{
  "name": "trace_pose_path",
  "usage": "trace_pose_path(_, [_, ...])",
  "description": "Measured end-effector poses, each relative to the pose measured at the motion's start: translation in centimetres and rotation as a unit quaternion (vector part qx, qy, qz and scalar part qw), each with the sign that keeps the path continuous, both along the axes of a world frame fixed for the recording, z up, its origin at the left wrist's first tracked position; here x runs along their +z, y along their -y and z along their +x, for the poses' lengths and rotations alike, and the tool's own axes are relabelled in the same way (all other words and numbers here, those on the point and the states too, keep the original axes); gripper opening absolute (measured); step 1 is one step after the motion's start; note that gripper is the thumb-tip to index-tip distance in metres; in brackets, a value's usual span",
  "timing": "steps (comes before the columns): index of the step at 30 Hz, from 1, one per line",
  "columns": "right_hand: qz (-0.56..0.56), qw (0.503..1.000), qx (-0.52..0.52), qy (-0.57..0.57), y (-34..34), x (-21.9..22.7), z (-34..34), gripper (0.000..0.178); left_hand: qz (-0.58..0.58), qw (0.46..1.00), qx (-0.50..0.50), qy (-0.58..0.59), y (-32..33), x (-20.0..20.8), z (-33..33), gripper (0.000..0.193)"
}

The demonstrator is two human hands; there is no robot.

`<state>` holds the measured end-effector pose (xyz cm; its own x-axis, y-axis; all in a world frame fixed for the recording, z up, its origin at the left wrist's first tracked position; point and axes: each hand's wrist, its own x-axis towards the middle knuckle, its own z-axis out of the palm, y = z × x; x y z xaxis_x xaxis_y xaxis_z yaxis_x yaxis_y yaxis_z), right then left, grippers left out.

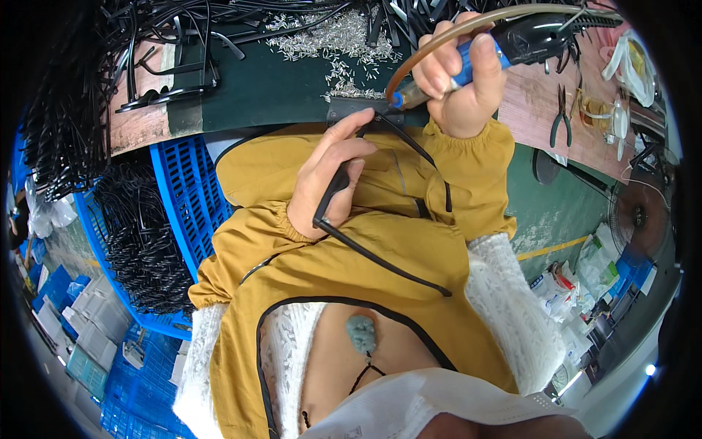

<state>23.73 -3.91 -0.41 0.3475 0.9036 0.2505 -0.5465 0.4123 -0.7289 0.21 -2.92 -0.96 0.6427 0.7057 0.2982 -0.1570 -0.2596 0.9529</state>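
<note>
My left hand (329,172) is closed around a black eyeglass frame (384,260), fingers reaching up to the edge of the bench. One temple arm of the frame slants down across my lap, and the other (409,139) runs to the right. My right hand (468,91) grips a powered screwdriver (530,38) with a blue and black body. A brown hose (431,47) curves from it down to its blue tip. That tip is at the frame's upper end, over a small dark block (344,110) on the bench edge. Whether it touches a screw is too small to tell.
Small silvery screw-like pieces (333,36) lie piled on the dark green bench mat (278,91). More black frames (164,95) stand at the left. Below them is a blue basket (194,205) full of black frames. Pliers (561,121) lie at the right; a fan (642,216) stands beyond.
</note>
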Motion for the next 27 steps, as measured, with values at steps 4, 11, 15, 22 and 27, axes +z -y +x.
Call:
trace_pose_path(4, [0.015,0.999,0.044,-0.025,-0.2,0.7,-0.9,0.026,-0.012,0.997,0.006,-0.072,0.8,-1.1,-1.2,0.035])
trace_pose_path(11, [-0.05,0.998,-0.018,0.032,-1.7,1.3,-2.0,0.033,-0.058,0.995,0.026,0.081,1.6,-3.6,-0.3,0.022])
trace_pose_path(15, [-0.026,0.999,0.034,0.017,-1.5,0.3,-2.0,0.019,-0.033,0.991,0.052,0.115,1.7,-4.4,0.2,0.015])
trace_pose_path(22, [-0.004,0.995,0.028,-0.097,0.4,2.5,-2.1,0.016,-0.007,0.999,-0.002,0.034,0.6,-2.4,-0.7,0.011])
trace_pose_path(27, [-0.053,0.984,0.161,-0.051,3.0,3.6,-0.5,0.034,0.116,0.992,0.047,0.005,-1.0,-0.5,-2.4,0.017])
